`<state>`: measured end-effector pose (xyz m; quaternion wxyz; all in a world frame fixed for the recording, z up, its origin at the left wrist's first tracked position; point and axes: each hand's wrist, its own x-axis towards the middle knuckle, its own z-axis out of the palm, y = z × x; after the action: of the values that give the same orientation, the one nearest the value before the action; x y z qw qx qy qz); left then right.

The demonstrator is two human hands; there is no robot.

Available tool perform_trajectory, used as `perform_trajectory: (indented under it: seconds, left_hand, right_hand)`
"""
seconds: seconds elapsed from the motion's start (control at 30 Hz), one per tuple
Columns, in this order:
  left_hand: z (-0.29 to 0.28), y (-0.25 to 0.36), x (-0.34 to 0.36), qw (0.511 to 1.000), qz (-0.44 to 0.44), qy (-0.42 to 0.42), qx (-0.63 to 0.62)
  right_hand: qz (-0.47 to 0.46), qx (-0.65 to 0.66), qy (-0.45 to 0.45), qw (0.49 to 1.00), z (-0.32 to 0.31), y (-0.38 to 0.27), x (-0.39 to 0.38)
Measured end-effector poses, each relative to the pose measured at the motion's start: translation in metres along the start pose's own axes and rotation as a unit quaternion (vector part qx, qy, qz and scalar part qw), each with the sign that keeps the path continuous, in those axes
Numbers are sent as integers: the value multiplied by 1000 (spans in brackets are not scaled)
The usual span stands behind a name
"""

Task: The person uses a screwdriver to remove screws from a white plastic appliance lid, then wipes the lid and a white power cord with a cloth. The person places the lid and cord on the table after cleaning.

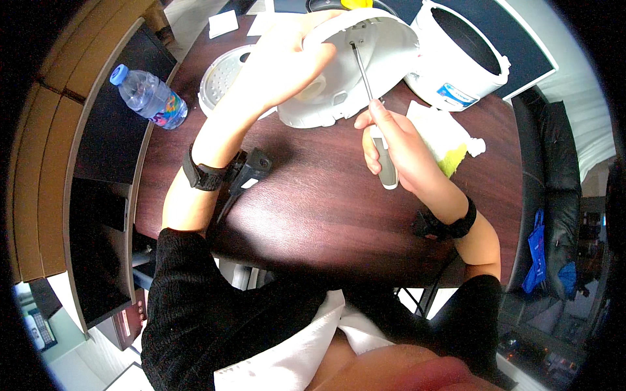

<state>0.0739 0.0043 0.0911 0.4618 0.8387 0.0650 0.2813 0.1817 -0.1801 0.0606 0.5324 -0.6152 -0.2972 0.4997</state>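
Observation:
My left hand (283,62) is closed on the rim of a curved white plastic cover (391,49), holding it tilted with its hollow inside facing me. My right hand (407,146) is wrapped round the grey and white handle of a screwdriver (362,73). Its metal shaft points up and away, and the tip meets a small fitting inside the cover near the top. Whether it sits in a screw is too small to tell. Part of the cover's left side is hidden behind my left hand.
A white appliance body (424,81) with a dark interior stands at the far right. Crumpled white and yellow-green cloth or paper (433,130) lies below it. A perforated white disc (218,81) and a water bottle (153,98) are on the left of the brown table (313,208).

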Motion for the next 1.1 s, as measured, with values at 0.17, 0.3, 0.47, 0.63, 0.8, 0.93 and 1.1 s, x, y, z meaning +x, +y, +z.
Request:
perform_trajectory:
  seconds: [0.17,0.3,0.47,0.63,0.8,0.93,1.1]
  left_hand:
    - [2,1,0,1000,5,1,10]
    - [1,4,-1,1000,2,4,14]
    - [-1,3,-2,1000,10,-8,22]
    - [0,6,-1,999,-3,-12,30]
    - [4,8,-2,999,5,1,50]
    - [5,4,-3,996,12,25,89]
    - [3,-4,-2,995,43,31,87]
  right_hand:
    - [-3,-34,42,999,-1,1,0]
    - [-13,-63,44,997,-3,-2,-1]
    - [-141,-375,121,908,-23,-7,6]
    - [-324,-715,264,561,-43,-36,4]
    - [-437,-682,230,539,-59,-43,8]
    - [-345,-490,123,791,-62,-29,11]
    - [18,89,-121,989,-44,-36,-14]
